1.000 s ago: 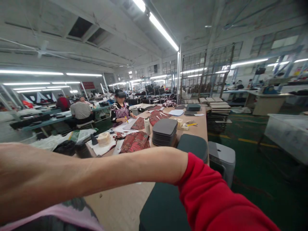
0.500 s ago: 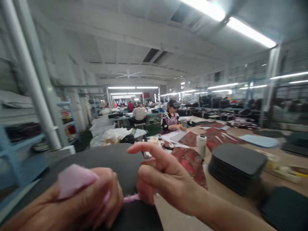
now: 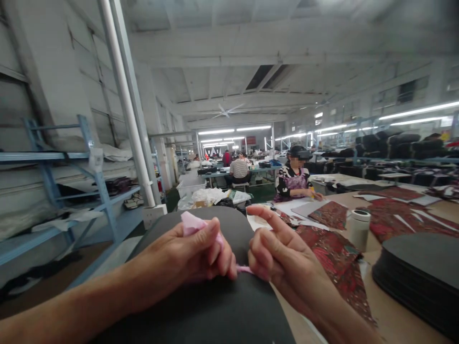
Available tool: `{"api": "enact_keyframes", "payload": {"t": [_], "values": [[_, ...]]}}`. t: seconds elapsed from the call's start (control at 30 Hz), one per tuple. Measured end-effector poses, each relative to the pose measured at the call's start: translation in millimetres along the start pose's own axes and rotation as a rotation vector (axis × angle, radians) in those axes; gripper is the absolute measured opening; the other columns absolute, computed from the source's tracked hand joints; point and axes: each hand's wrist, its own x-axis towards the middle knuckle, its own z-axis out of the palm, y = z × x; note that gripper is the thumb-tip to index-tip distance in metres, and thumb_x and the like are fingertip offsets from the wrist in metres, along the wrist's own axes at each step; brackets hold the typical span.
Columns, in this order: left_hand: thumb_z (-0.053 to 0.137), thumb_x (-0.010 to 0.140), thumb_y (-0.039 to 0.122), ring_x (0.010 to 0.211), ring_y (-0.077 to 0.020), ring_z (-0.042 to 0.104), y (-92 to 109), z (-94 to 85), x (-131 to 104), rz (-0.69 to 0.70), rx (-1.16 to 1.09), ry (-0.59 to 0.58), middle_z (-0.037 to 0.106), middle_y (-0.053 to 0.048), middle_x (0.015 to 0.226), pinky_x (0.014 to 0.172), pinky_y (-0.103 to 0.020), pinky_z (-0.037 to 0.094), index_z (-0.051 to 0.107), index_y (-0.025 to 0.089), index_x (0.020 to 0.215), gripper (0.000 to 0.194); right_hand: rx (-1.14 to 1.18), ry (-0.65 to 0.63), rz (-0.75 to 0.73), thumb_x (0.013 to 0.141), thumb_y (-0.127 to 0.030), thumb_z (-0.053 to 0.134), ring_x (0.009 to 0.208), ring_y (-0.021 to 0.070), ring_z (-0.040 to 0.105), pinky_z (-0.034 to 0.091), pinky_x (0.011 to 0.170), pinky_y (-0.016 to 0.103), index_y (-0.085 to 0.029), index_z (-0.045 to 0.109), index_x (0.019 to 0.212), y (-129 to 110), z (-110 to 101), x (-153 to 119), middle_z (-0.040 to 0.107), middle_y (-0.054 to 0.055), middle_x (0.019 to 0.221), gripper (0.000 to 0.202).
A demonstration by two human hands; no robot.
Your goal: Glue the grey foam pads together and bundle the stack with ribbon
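Observation:
My left hand [image 3: 201,251] is closed around a crumpled pink cloth [image 3: 191,222], one corner of which sticks up past the thumb. A thin pink stretch of the cloth runs across to my right hand [image 3: 283,251]. That hand's fingers are curled on the other end, while its index finger points out to the left. Both hands are over a large dark grey sheet with a rounded edge [image 3: 218,217]. Part of the cloth is hidden inside my fingers.
At right on the brown table [image 3: 355,196] stand a stack of dark rounded panels [image 3: 423,272] and a white cup [image 3: 358,229]. Red patterned fabric [image 3: 330,258] lies beside them. A person [image 3: 294,177] works across the table. Blue shelving [image 3: 103,205] stands at left.
The view has turned left, so the surroundings and both hands appear farther right. The pink cloth is still held between both hands.

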Motion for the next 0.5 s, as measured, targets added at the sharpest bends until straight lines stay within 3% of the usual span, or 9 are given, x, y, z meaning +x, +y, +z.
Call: {"api": "enact_keyframes", "payload": {"t": [0.13,0.27,0.5], "values": [[0.05,0.084,0.052,0.057,-0.0111,0.048,0.3,6.1,1.9,0.035,0.022,0.037,0.042,0.003,0.053,0.055,-0.024,0.032,0.04,0.016,0.053,0.049,-0.159,-0.075,0.071,0.084,-0.04,0.059,0.043,0.0044,0.034,0.027,0.045,0.018,-0.023,0.045,0.116,-13.8,5.6,2.1,0.044,-0.008,0.051,0.04],[0.046,0.086,0.054,0.056,-0.0105,0.045,-4.1,5.8,1.7,0.076,0.105,0.015,0.042,0.002,0.054,0.054,-0.025,0.031,0.041,0.017,0.054,0.049,-0.342,-0.145,0.066,0.087,-0.04,0.055,0.046,0.0051,0.039,0.029,0.047,0.019,-0.024,0.046,0.119,-21.4,2.8,-2.1,0.048,-0.007,0.054,0.037],[0.047,0.088,0.049,0.057,-0.012,0.05,-14.5,-3.9,-7.5,0.114,0.227,0.007,0.046,0.002,0.055,0.059,-0.026,0.039,0.044,0.018,0.056,0.044,-0.153,-0.102,-0.02,0.088,-0.035,0.054,0.049,0.0084,0.045,0.035,0.05,0.023,-0.027,0.046,0.122,0.6,-10.1,-9.6,0.046,-0.006,0.052,0.036]]}}
